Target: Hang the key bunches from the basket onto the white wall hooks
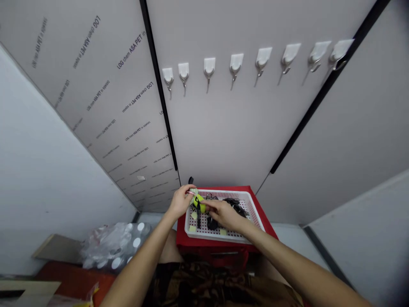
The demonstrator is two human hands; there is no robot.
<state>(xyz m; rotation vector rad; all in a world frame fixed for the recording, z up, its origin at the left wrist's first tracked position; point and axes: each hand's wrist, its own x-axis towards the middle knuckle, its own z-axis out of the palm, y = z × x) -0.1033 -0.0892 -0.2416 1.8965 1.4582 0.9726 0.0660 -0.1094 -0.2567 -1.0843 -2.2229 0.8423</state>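
Over the left end of a white plastic basket (255, 211), both hands are close together. My left hand (181, 201) is closed on a small bundle with pale, bumpy parts; a black strap end (191, 180) sticks up beyond it. My right hand (225, 214) has its thumb and fingers pinched at a bright yellow-green item (198, 203) with black markings. Whether this item and the pale bundle are joined, I cannot tell. Several dark items (236, 206) lie in the basket, among them a rounded black one (212, 223) below my right fingers. Pale yellow squares (192, 229) lie there too.
A red box or stool (268, 228) carries the basket. Several white adhesive hooks (236, 64) line the grey panel (223, 136) ahead, with black vertical strips beside it. To the lower left are plastic-wrapped bottles (116, 245) and a board (59, 249).
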